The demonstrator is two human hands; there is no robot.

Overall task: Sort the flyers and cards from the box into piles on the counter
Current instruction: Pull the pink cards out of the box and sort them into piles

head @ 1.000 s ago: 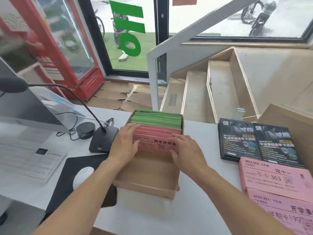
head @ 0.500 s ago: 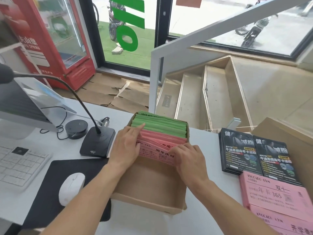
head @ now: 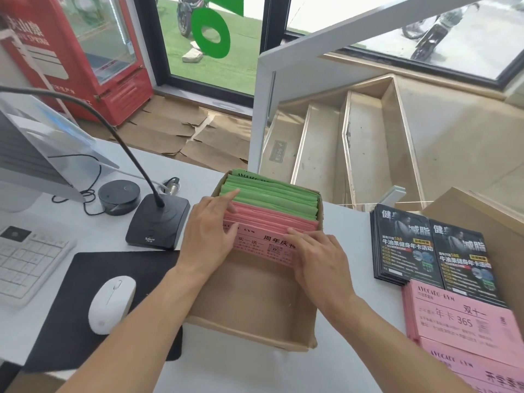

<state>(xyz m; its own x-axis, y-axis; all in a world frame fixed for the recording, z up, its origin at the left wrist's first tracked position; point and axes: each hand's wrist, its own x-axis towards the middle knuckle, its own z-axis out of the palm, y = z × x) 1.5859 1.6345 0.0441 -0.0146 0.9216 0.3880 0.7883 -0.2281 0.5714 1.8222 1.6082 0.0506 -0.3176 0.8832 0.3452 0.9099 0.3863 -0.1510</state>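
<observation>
Head view: cardboard box (head: 249,316) on white table (head: 198,373), pink flyers (head: 272,222) standing in front of green flyers (head: 269,194). Left hand (head: 209,236) grip pinches the pink bundle's left edge; right hand (head: 320,259) fingers curl over its right end. Black flyers (head: 402,245) lie piled at right.

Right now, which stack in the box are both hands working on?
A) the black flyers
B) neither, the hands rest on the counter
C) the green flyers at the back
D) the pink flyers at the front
D: the left hand and right hand both grip the pink flyers in the box, in front of the green flyers.
</observation>
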